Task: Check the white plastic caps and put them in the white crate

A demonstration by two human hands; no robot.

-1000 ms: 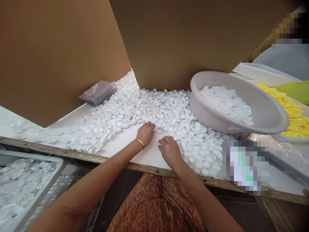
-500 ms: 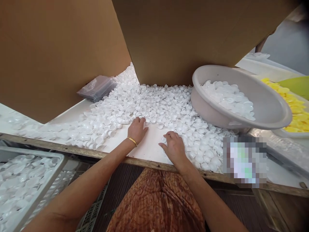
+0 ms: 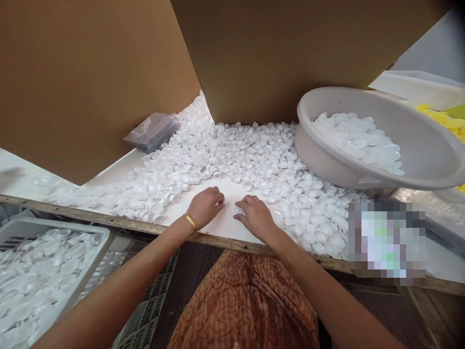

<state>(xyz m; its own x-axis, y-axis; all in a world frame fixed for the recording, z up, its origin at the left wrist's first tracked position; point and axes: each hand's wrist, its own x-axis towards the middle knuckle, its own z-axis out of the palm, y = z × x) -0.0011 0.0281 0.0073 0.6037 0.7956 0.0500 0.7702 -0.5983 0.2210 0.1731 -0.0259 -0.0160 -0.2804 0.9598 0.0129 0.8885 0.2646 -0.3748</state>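
Small white plastic cup-shaped pieces (image 3: 247, 150) lie in a wide heap on the white tabletop. My left hand (image 3: 206, 207), with a gold bangle on the wrist, rests low over the bare strip in front of the heap. Its fingers are curled in, and whatever they may hold is hidden. Facing it across a small gap is my right hand (image 3: 257, 218). Between its thumb and fingers shows one white plastic piece (image 3: 239, 209), partly covered. More loose pieces lie just right of that hand.
A grey basin (image 3: 312, 157) with white pieces sits tilted on the heap at right, yellow pieces (image 3: 441, 118) beyond it. Large cardboard boxes (image 3: 276, 58) stand behind. A plastic-wrapped packet (image 3: 152, 132) lies at left. Below the wooden table edge (image 3: 141, 226), a crate (image 3: 103, 242) holds more pieces.
My left hand has drawn back from the heap's edge towards me. My right hand has moved left, with a white piece at its fingers. The view has shifted slightly.
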